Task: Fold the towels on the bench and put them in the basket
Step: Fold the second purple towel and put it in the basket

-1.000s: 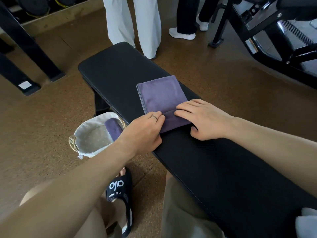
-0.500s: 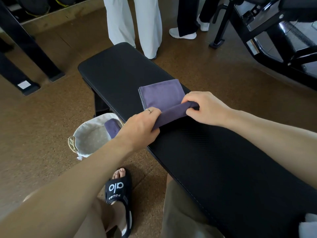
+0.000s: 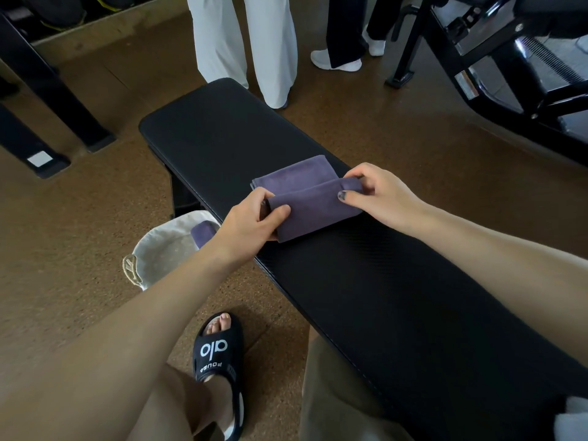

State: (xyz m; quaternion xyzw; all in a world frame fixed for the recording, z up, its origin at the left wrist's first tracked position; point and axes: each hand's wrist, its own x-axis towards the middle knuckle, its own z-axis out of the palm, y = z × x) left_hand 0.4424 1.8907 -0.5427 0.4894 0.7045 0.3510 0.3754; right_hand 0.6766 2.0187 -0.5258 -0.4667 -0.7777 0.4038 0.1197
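A purple towel (image 3: 305,198) lies on the black padded bench (image 3: 366,281), its near part lifted and folded over toward the far end. My left hand (image 3: 251,221) grips the towel's left end, thumb on top. My right hand (image 3: 375,192) pinches the right end, thumb on the cloth. On the floor left of the bench stands a pale fabric basket (image 3: 159,249) with a rope handle. Another purple towel (image 3: 203,232) lies inside it, partly hidden by my left arm.
Two people's legs (image 3: 251,43) stand beyond the bench's far end. Black gym machine frames (image 3: 509,68) sit at the right, and dark equipment legs (image 3: 54,100) at the left. My sandalled foot (image 3: 219,354) rests on the brown floor. Something white (image 3: 572,421) shows at the bottom right corner.
Both hands took hold of the towel's near edge, lifted it and carried it away from me over the rest of the towel. The fold has grown wider.
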